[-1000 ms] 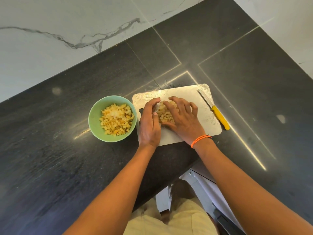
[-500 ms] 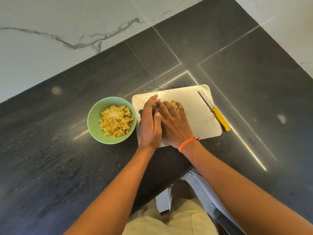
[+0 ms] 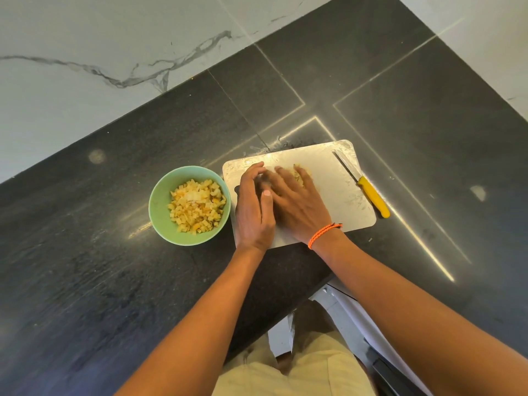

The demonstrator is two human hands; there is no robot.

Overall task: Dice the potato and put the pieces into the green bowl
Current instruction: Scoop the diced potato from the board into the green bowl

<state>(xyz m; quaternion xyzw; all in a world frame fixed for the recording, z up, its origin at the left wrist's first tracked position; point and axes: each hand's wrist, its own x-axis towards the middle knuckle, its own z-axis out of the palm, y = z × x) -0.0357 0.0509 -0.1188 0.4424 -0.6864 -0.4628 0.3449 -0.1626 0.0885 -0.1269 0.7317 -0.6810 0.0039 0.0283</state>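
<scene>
A green bowl [image 3: 160, 215] filled with diced potato [image 3: 197, 205] stands on the black counter, just left of the white cutting board [image 3: 337, 184]. On the board's left part, my left hand [image 3: 253, 212] and my right hand [image 3: 300, 204] are cupped close together around a small heap of potato pieces [image 3: 297, 170]. Only a few yellow pieces show past my right fingers; the rest are hidden under the hands. My right wrist wears an orange braided band.
A knife with a yellow handle [image 3: 371, 195] lies along the board's right edge, blade pointing away. The black counter [image 3: 85, 281] stretches left and right, with a white marble wall behind. The counter's near edge runs just under my forearms.
My right hand has slid left across the board, pushing the potato pieces toward my left hand. The heap is now mostly covered by both hands.
</scene>
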